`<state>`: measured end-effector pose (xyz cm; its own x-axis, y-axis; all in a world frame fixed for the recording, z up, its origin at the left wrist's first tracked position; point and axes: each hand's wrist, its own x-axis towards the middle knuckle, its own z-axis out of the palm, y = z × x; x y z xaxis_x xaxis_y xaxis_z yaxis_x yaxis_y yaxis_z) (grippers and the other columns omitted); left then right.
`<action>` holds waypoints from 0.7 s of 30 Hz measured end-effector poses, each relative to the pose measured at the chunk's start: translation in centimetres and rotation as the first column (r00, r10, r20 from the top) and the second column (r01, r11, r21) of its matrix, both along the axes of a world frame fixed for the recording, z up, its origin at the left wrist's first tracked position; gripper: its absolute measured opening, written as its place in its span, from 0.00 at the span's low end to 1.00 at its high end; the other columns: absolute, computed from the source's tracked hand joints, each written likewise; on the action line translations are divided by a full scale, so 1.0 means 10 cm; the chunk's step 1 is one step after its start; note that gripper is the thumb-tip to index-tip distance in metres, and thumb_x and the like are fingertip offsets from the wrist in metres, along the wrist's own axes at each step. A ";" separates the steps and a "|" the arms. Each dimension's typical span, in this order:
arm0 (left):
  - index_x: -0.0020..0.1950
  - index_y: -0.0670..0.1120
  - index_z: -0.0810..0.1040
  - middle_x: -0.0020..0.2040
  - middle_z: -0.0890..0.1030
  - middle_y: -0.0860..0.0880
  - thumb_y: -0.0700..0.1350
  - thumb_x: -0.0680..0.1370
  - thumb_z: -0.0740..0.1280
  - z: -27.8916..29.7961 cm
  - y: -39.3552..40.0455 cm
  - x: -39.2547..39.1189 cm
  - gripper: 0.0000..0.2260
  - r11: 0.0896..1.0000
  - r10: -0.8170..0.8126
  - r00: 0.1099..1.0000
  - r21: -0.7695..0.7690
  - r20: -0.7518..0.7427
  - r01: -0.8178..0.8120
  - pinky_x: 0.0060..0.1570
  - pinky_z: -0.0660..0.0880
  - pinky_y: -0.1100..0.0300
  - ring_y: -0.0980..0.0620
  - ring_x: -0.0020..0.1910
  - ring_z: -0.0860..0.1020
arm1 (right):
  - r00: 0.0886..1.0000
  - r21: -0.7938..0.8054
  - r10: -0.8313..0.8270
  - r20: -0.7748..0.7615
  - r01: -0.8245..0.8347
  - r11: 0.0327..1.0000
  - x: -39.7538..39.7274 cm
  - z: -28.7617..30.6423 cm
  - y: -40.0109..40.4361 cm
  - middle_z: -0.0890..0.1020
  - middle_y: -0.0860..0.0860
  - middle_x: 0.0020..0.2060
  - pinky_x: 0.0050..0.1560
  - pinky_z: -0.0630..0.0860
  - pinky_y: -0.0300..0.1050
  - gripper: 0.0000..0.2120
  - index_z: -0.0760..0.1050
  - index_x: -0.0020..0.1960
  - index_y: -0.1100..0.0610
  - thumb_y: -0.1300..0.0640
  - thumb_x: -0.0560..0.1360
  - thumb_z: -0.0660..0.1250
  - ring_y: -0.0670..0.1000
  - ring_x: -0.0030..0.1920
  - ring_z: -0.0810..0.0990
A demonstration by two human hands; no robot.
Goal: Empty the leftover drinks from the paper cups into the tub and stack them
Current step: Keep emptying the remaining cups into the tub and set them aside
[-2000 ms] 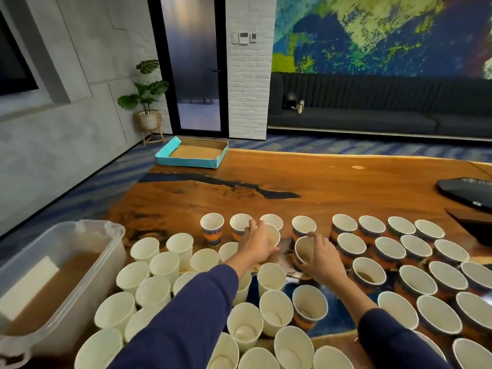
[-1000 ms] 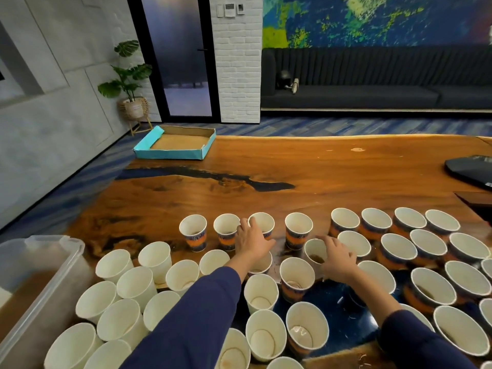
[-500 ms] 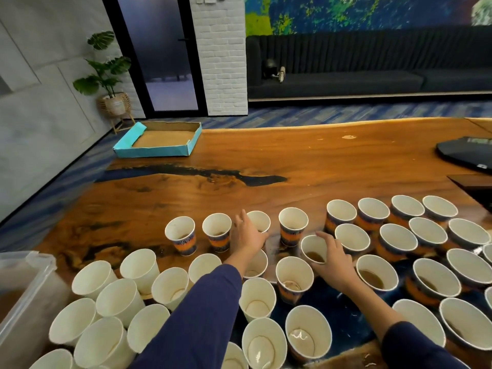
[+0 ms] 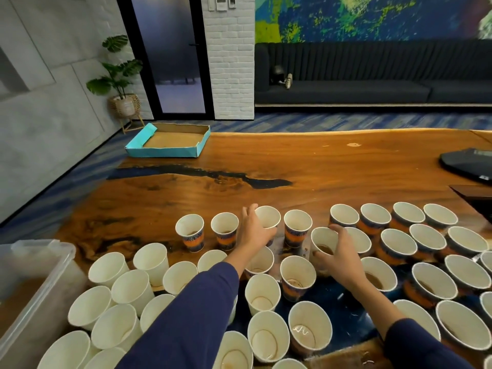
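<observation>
Both hands each grasping a cup (image 4: 267, 219), bare table (image 4: 319, 177) beyond, tub (image 4: 53, 265) left edge

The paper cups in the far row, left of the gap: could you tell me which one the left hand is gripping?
The third cup from the left: the left hand curls round its near side, while its three row neighbours stand untouched.

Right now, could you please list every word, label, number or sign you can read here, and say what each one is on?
None can be read.
Printed band on the paper cups: a blue and orange pattern, any lettering too blurred.
Two wall panels on the white brick column: too small to read.
White mark on the black device at the table's right edge: too small to read.
</observation>
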<state>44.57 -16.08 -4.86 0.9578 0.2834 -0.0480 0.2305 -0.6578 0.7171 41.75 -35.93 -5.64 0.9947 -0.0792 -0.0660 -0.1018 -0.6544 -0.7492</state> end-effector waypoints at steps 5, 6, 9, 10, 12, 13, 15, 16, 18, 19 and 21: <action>0.73 0.48 0.62 0.69 0.64 0.47 0.50 0.72 0.74 0.35 0.01 -0.16 0.33 0.996 -0.024 0.992 -0.086 0.126 0.035 0.57 0.71 0.56 0.46 0.65 0.70 | 0.991 -0.001 0.001 0.132 -0.001 1.000 -0.04 0.36 0.06 0.69 0.55 0.68 0.63 0.71 0.50 0.38 0.59 0.72 0.55 0.59 0.69 0.76 0.56 0.66 0.70; 0.73 0.48 0.62 0.69 0.64 0.47 0.49 0.72 0.74 0.43 0.01 -0.19 0.34 0.993 -0.030 0.989 -0.105 0.146 0.046 0.57 0.71 0.56 0.46 0.65 0.69 | 0.988 -0.005 0.009 0.157 -0.008 1.000 -0.06 0.44 0.08 0.68 0.56 0.68 0.64 0.70 0.50 0.38 0.59 0.72 0.56 0.59 0.69 0.76 0.56 0.66 0.69; 0.73 0.47 0.61 0.70 0.64 0.46 0.47 0.72 0.75 0.66 0.06 -0.34 0.35 0.983 -0.038 0.977 -0.170 0.210 0.074 0.58 0.70 0.58 0.47 0.67 0.68 | 0.974 -0.003 0.038 0.223 -0.039 0.999 -0.17 0.68 0.19 0.68 0.56 0.69 0.63 0.70 0.49 0.38 0.59 0.73 0.57 0.58 0.70 0.75 0.56 0.66 0.69; 0.74 0.47 0.61 0.71 0.63 0.46 0.46 0.71 0.75 0.74 0.08 -0.39 0.36 0.977 -0.030 0.973 -0.200 0.227 0.077 0.59 0.69 0.59 0.48 0.67 0.67 | 0.969 0.010 0.041 0.243 -0.045 0.999 -0.21 0.75 0.22 0.68 0.55 0.69 0.63 0.70 0.49 0.38 0.59 0.73 0.57 0.57 0.69 0.75 0.56 0.66 0.69; 0.74 0.47 0.60 0.71 0.62 0.47 0.47 0.71 0.76 0.90 0.15 -0.52 0.37 0.966 -0.004 0.967 -0.248 0.254 0.069 0.60 0.68 0.59 0.49 0.68 0.66 | 0.959 0.046 0.046 0.278 -0.061 0.997 -0.31 0.90 0.32 0.67 0.55 0.70 0.62 0.69 0.48 0.39 0.58 0.73 0.56 0.57 0.69 0.76 0.55 0.66 0.70; 0.74 0.46 0.59 0.72 0.61 0.47 0.49 0.71 0.76 0.98 0.18 -0.59 0.38 0.964 0.012 0.964 -0.259 0.265 0.060 0.62 0.67 0.59 0.49 0.69 0.65 | 0.955 0.064 0.052 0.292 -0.074 0.995 -0.36 0.98 0.38 0.67 0.55 0.70 0.62 0.69 0.48 0.39 0.58 0.73 0.56 0.56 0.69 0.76 0.55 0.66 0.70; 0.74 0.45 0.60 0.72 0.61 0.47 0.51 0.70 0.76 1.13 0.28 -0.73 0.39 0.958 0.046 0.959 -0.286 0.278 0.037 0.63 0.66 0.59 0.49 0.68 0.65 | 0.945 0.094 0.070 0.320 -0.105 0.990 -0.46 1.14 0.51 0.66 0.55 0.71 0.62 0.68 0.47 0.39 0.57 0.73 0.56 0.56 0.69 0.75 0.56 0.67 0.69; 0.73 0.45 0.62 0.71 0.62 0.47 0.52 0.70 0.76 1.21 0.35 -0.81 0.37 0.953 0.064 0.955 -0.302 0.289 0.028 0.62 0.67 0.60 0.49 0.67 0.67 | 0.938 0.107 0.079 0.337 -0.121 0.987 -0.52 1.22 0.59 0.66 0.55 0.71 0.61 0.68 0.47 0.39 0.57 0.73 0.56 0.56 0.69 0.75 0.56 0.67 0.69; 0.70 0.44 0.67 0.68 0.66 0.47 0.51 0.70 0.76 1.34 0.48 -0.96 0.33 0.946 0.088 0.941 -0.324 0.326 0.024 0.59 0.70 0.59 0.50 0.64 0.71 | 0.925 0.139 0.098 0.366 -0.159 0.977 -0.63 1.37 0.74 0.66 0.55 0.71 0.59 0.69 0.45 0.39 0.57 0.73 0.56 0.57 0.70 0.75 0.55 0.66 0.69; 0.68 0.44 0.70 0.66 0.68 0.46 0.51 0.69 0.77 1.40 0.56 -1.03 0.31 0.945 0.099 0.931 -0.325 0.352 0.023 0.57 0.72 0.59 0.49 0.63 0.72 | 0.921 0.156 0.105 0.375 -0.174 0.972 -0.68 1.44 0.83 0.66 0.55 0.70 0.58 0.69 0.44 0.39 0.57 0.73 0.56 0.57 0.70 0.75 0.54 0.65 0.69; 0.66 0.43 0.72 0.64 0.71 0.46 0.51 0.69 0.77 1.52 0.72 -1.20 0.29 0.942 0.121 0.915 -0.335 0.385 0.016 0.55 0.74 0.59 0.49 0.61 0.73 | 0.915 0.181 0.123 0.384 -0.205 0.962 -0.81 1.57 1.02 0.66 0.55 0.70 0.59 0.69 0.45 0.39 0.57 0.73 0.56 0.57 0.70 0.75 0.55 0.66 0.69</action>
<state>32.56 -8.88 10.30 0.9001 0.3682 0.2330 -0.0893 -0.3675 0.9257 33.60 -25.72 10.08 0.9495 0.0618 0.3075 0.3006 -0.4587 -0.8362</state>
